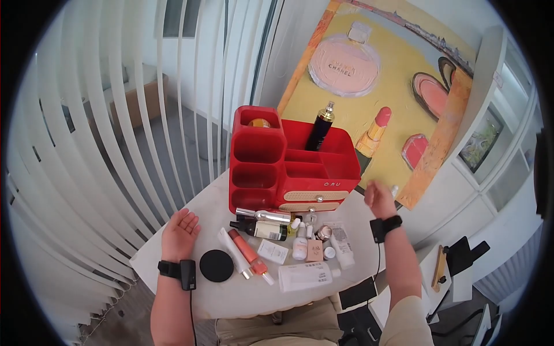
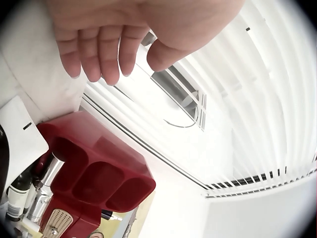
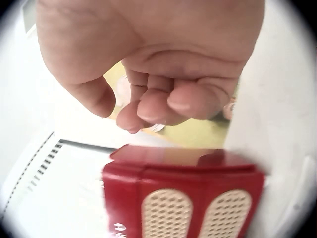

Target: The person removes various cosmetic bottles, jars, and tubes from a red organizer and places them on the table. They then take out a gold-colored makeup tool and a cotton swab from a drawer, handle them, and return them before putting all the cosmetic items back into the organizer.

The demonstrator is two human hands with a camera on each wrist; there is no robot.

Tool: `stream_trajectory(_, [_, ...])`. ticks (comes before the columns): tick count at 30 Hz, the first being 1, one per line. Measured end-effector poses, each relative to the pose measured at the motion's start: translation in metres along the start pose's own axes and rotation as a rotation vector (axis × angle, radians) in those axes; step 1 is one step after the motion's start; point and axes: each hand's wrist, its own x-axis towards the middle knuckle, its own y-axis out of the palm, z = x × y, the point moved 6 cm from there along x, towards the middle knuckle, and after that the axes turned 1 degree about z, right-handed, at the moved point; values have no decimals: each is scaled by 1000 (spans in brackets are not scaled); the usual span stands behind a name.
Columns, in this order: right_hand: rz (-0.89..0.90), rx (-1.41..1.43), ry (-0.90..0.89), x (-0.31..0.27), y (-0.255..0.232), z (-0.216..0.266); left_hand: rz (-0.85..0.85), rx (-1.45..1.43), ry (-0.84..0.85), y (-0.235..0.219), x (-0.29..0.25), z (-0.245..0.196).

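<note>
In the head view a red organizer (image 1: pixel 257 144) stands at the back of the white table (image 1: pixel 199 297), a dark bottle with a gold neck (image 1: pixel 320 127) upright in it. The left hand (image 1: pixel 179 233), palm up with relaxed fingers, is left of the organizer and holds nothing. Beside the organizer's right side is the right hand (image 1: pixel 379 200), its fingers loosely bent, with no object visible in it. The left wrist view shows the left hand (image 2: pixel 124 39) above the organizer (image 2: pixel 94 144); in the right wrist view the right hand (image 3: pixel 158 64) is apart from the organizer (image 3: pixel 188 173).
Several bottles and tubes lie before the organizer, among them a silver tube (image 1: pixel 265 216), a coral tube (image 1: pixel 245 249), a white tube (image 1: pixel 303 277) and a small white box (image 1: pixel 272 252). A black round item (image 1: pixel 216 265) is at left. Behind leans a painting (image 1: pixel 398 63); vertical blinds (image 1: pixel 124 115) hang left.
</note>
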Motion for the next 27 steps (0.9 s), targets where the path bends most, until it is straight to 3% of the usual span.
stream_trajectory(3, [-73,-589,-45,17,78,75,19,30,0,2,3,3])
stream_trajectory(5, [-178,-692,-74,42,111,90,28,48,12,4,2,3])
stream_trajectory(9, [-183,-955,-323,113,137,91,33,-34,29,9,-4,3])
stream_trajectory(13, [-241,-1120,-374,142,162,94,60,-86,30,7,-3,3])
stream_trajectory(17, [-161,-1155,-333,164,164,83,103,-77,16,6,-1,5])
stream_trajectory(20, [-117,-1064,-186,155,166,81,87,-44,9,7,2,5])
stream_trajectory(22, [-153,-1131,-378,162,155,78,127,-45,30,7,4,5])
stream_trajectory(24, [-191,-1141,-414,144,163,94,107,-33,18,11,3,4])
stream_trajectory(27, [-346,-1000,-608,127,149,124,125,-29,30,10,4,3])
